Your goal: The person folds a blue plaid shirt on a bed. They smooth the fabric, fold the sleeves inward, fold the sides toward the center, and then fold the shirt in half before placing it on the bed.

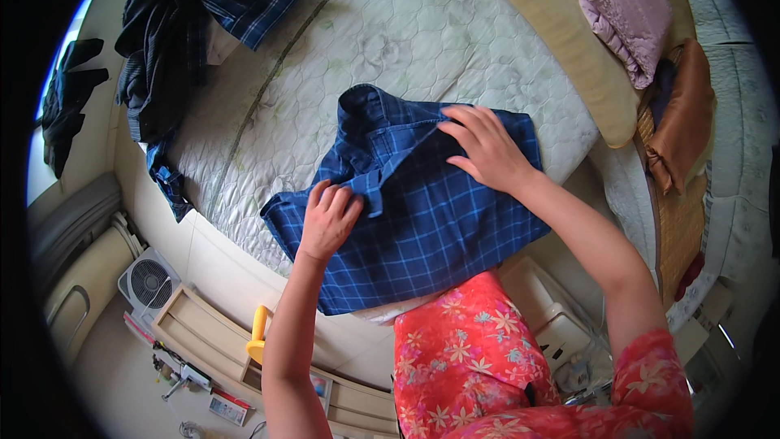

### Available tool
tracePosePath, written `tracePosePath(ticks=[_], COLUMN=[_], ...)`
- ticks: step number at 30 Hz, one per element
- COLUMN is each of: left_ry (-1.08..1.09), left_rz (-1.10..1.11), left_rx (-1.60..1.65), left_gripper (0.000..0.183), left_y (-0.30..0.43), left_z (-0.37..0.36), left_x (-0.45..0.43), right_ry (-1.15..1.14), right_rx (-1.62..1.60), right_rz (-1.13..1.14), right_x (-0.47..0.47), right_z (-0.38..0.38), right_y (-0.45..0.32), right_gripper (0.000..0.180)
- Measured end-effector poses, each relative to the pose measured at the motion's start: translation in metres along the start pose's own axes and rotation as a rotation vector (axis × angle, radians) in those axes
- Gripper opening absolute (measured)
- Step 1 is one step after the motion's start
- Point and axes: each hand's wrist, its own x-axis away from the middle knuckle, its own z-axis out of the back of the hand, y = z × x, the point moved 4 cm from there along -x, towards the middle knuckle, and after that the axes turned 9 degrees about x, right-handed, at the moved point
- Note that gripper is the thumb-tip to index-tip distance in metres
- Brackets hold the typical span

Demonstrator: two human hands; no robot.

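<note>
A navy blue plaid shirt (426, 219) with lighter blue lines lies on a quilted mattress cover (390, 42). Its collar (362, 100) stands up in a loop at the far side, and the front edge runs slantwise across the cloth. With fingers curled, my left hand (331, 214) grips the cloth beside the front placket at the left. My right hand (487, 149) rests over the upper right of the shirt, fingers spread, their tips at the slanting edge. The near edge of the shirt hangs by the mattress edge, close to my body.
Dark clothes (158, 49), some plaid, are heaped at the far left of the mattress. A folded pink quilted cloth (631, 12) and a brown cushion (679, 128) lie at the right. Below left are a box fan (149, 280), a wooden drawer unit (207, 335) and a yellow-handled object (257, 332).
</note>
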Motion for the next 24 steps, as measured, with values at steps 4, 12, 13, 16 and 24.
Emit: tracePosePath(ticks=[4,12,13,16,24], left_ry=[-0.040,-0.051,-0.084,-0.202,-0.268], left_rz=[0.207,0.102,0.011,-0.252,-0.508], left_rx=[0.163,0.328,0.322,0.302,0.375], left_gripper=[0.023,0.050,0.044,0.026,0.009], left_y=[-0.018,-0.015,-0.008,0.024,0.101], left_z=[-0.017,-0.009,-0.009,0.003,0.000], left_x=[-0.030,-0.067,-0.064,-0.036,0.027], right_ry=[-0.125,-0.116,-0.150,-0.216,-0.380], right_rx=[0.033,0.046,0.027,-0.091,-0.540], right_rz=[0.043,0.362,0.360,0.413,0.243], right_x=[-0.043,-0.006,0.007,0.050,0.085], right_z=[-0.030,-0.001,0.006,0.015,0.016], right_y=[0.007,-0.048,-0.056,-0.079,-0.096], right_gripper=[0.048,0.021,0.026,0.034,0.036])
